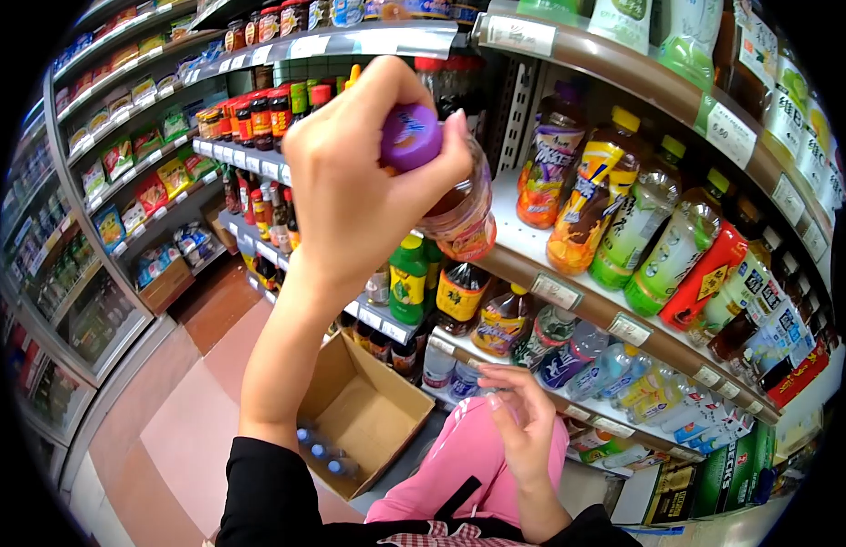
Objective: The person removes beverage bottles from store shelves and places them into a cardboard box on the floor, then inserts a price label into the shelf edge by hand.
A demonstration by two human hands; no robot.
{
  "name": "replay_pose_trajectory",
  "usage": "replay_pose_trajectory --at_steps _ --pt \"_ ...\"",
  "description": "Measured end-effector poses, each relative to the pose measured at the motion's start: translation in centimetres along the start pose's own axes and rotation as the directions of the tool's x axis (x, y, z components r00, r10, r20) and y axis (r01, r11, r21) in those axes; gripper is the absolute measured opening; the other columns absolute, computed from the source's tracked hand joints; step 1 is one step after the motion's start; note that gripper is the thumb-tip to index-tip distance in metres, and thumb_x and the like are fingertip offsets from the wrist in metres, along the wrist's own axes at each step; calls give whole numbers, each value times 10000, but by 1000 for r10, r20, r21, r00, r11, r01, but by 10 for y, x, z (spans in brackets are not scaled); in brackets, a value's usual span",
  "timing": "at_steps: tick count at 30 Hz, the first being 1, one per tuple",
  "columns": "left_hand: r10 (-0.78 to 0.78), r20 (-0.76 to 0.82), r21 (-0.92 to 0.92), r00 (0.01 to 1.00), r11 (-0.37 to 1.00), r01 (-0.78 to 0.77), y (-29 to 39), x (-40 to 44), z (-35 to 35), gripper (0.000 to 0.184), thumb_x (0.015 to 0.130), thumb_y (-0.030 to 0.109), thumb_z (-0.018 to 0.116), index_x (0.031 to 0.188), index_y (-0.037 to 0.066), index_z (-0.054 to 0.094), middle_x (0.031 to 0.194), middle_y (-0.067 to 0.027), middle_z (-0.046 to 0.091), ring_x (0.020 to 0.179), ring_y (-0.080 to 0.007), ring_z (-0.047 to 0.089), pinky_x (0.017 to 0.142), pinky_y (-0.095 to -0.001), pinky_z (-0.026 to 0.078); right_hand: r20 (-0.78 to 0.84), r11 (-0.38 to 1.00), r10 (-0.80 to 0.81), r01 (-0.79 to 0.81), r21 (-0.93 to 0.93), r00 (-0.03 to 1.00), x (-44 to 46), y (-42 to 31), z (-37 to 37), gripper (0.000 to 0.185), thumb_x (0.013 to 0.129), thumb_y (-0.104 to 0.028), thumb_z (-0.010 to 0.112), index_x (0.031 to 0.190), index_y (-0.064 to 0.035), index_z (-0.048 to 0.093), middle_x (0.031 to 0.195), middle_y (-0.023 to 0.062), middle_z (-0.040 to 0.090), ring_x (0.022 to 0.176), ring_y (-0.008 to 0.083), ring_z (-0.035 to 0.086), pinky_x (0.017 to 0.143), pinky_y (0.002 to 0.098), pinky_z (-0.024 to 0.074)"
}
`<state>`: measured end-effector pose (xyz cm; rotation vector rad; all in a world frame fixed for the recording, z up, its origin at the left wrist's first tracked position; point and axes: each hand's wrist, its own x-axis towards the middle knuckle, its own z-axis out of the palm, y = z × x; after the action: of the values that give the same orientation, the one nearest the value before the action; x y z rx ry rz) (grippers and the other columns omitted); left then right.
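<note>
While the person's left hand point(354, 173) was raised before the drinks shelf point(509, 205), its fingers point(406, 84) were closed around the neck of a bottle point(461, 219), just below its purple cap point(412, 137). From where I stood, that bottle tilted with its cap towards the person and its reddish label near the shelf's front edge; I could not tell whether its base touched anything.

The right hand point(523, 415) hung lower, near the person's pink trousers point(432, 456). Its fingers were loosely bent and parted, and they gripped nothing that I could see; whether they brushed the cloth, I could not tell.

On the shelf, to the right of the held bottle, stood another purple-capped bottle point(549, 159). Beside it came a yellow-capped bottle point(594, 201), then two bottles with green and pale labels point(634, 219), then a red pack point(705, 278). More drinks lined the lower shelf point(467, 357), slanting away to the right, with a green case point(737, 465) marked BECK'S at floor level beyond them.

Below the raised forearm sat an open cardboard box point(391, 433), with several blue-capped bottles point(324, 451) gathered at its near left side. Jars point(260, 118) stood on shelving behind the left hand, and snack packets point(119, 159) filled racks farther left.
</note>
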<state>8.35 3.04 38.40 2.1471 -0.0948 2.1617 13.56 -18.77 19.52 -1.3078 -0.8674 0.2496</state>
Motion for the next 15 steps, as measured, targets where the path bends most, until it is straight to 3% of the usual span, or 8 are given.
replay_pose_trajectory --at_steps 5,8,10,15 --pt "-187 137 114 973 979 172 7 -30 -42 269 723 112 798 768 44 542 635 -84 560 508 -211 523 538 -284 457 24 1000 14 -14 -5 1000 -5 4 3 247 908 -21 632 1148 35 625 1230 151 635 1065 204 643 865 296 530" --pt "-235 321 208 918 963 174 8 -60 -60 271 726 114 795 775 37 540 649 -110 572 538 -278 567 541 -336 464 55 1000 23 -23 2 998 -8 3 8 248 906 -22 629 1147 33 630 1231 148 633 1059 196 644 864 289 524" --pt "-318 432 248 844 942 228 5 -87 -65 274 742 148 771 792 46 522 689 -139 604 603 -339 619 557 -412 479 89 1000 31 -31 4 996 -11 2 12 250 903 -19 628 1147 31 634 1233 145 633 1055 189 643 860 285 520" --pt "-538 628 494 562 834 245 -6 -164 -75 281 800 257 709 856 55 522 736 -154 649 657 -361 657 571 -451 512 209 996 79 -68 -61 975 -16 9 25 281 887 -1 637 1168 13 644 1233 126 637 1025 176 643 843 282 515"
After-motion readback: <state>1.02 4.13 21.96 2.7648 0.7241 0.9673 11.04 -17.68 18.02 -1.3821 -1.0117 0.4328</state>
